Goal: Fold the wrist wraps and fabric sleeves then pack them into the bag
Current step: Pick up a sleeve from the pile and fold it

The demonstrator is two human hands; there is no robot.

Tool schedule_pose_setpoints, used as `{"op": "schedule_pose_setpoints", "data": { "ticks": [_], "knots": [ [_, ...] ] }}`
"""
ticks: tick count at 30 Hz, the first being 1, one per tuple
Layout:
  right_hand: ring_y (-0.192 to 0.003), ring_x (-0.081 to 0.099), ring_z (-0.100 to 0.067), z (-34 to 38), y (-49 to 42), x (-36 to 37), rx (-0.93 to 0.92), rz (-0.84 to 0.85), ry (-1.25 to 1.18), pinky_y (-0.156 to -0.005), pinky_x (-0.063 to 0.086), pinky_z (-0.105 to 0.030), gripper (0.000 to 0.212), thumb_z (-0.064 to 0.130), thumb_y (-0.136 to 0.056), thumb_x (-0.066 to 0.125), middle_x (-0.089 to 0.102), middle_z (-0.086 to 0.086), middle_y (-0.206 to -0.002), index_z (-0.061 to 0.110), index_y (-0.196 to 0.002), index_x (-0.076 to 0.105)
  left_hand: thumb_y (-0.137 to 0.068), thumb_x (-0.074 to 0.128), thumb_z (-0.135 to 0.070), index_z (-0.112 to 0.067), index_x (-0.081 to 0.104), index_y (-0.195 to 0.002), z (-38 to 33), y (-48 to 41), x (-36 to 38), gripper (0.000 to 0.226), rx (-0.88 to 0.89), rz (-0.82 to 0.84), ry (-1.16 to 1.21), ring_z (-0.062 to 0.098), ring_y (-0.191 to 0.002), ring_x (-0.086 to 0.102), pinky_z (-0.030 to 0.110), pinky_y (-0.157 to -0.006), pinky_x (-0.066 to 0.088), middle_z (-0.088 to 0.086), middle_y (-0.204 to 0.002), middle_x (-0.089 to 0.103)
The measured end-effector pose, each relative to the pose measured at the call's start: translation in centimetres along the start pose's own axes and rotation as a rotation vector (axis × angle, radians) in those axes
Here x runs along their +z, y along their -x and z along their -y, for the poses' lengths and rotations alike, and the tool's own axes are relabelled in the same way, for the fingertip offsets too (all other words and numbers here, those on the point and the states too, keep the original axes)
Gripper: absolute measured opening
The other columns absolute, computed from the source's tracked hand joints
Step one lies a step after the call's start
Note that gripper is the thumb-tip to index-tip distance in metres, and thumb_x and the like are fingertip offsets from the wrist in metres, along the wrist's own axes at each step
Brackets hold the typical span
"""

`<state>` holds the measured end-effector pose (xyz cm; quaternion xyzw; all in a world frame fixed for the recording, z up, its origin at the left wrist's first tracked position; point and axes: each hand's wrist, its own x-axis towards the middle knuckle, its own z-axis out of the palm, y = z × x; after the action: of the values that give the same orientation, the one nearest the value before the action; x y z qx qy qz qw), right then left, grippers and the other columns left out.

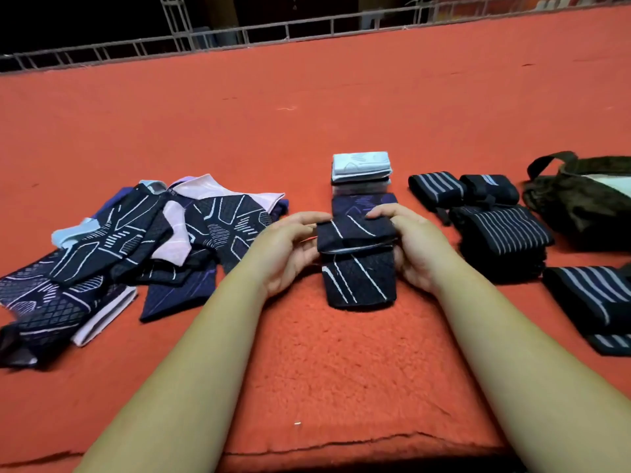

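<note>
Mid-blanket, right in front of the person, 1 dark sleeve (358, 278) w/ white line pattern lies on the orange fleece blanket (341, 370), its far end folded back over the near part. L hand (290, 247) grips the fold's left edge, fingers curled round it. R hand (413, 244) grips the right side, fingers hooked over the fold's far corner. Both forearms are bare.

Just behind the held piece sits a stack of folded sleeves (362, 172), pale blue on top, a dark purple-marked one at its near foot. Off to the left, well apart from the hands, a heap of unfolded sleeves (136, 247) sprawls loose: navy, black, pink & pale blue, overlapping each other.

To the right lie black wrist wraps (505, 233) w/ grey stripes, piled flat close to the R hand. Behind them are 2 rolled wraps (437, 189), side by side. Another flat wrap (587, 302) lies nearer, at the frame's right edge.

Far right, the bag (580, 206), dark w/ a strap, lies mouth open; sth pale shows inside, can't tell what. A metal railing (239, 32) runs along the blanket's far edge.
</note>
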<state>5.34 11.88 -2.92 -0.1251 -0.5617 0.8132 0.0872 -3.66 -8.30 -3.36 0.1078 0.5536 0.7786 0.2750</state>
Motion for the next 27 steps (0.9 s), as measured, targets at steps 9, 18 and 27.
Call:
{"op": "schedule_pose_setpoints", "data": {
  "ticks": [9,18,27],
  "knots": [
    [-0.040,0.052,-0.004,0.4,0.1,-0.3,-0.069,0.048,0.161,-0.041,0.037,-0.016,0.018,0.015,-0.102,0.056,0.064,0.008,-0.059,0.015,-0.118,0.065,-0.101,0.063,-0.006,-0.012,0.070,-0.125,1.4,-1.0,0.6,0.026,0.096,-0.005,-0.084,0.020,-0.090,0.067,0.027,-0.072,0.049,0.008,-0.108,0.075],
    [-0.120,0.072,-0.031,-0.6,-0.1,-0.9,-0.076,0.169,0.196,-0.101,0.058,-0.050,0.047,0.001,-0.100,0.065,0.073,-0.016,-0.131,0.013,-0.145,0.057,-0.099,0.068,-0.004,0.001,0.065,-0.133,1.8,-1.1,0.5,0.035,0.167,-0.090,-0.092,0.026,-0.097,0.075,0.035,-0.084,0.063,0.021,-0.121,0.076],
    [-0.118,0.072,-0.041,-1.1,-0.3,-1.8,-0.102,0.176,0.383,-0.106,0.050,-0.070,0.032,0.007,-0.100,0.070,0.077,-0.018,-0.122,0.007,-0.131,0.067,-0.102,0.067,-0.021,-0.005,0.066,-0.133,1.5,0.1,0.8,0.035,0.072,-0.003,-0.148,0.026,-0.089,0.073,0.038,-0.081,0.056,0.013,-0.117,0.077]
  ]
}}
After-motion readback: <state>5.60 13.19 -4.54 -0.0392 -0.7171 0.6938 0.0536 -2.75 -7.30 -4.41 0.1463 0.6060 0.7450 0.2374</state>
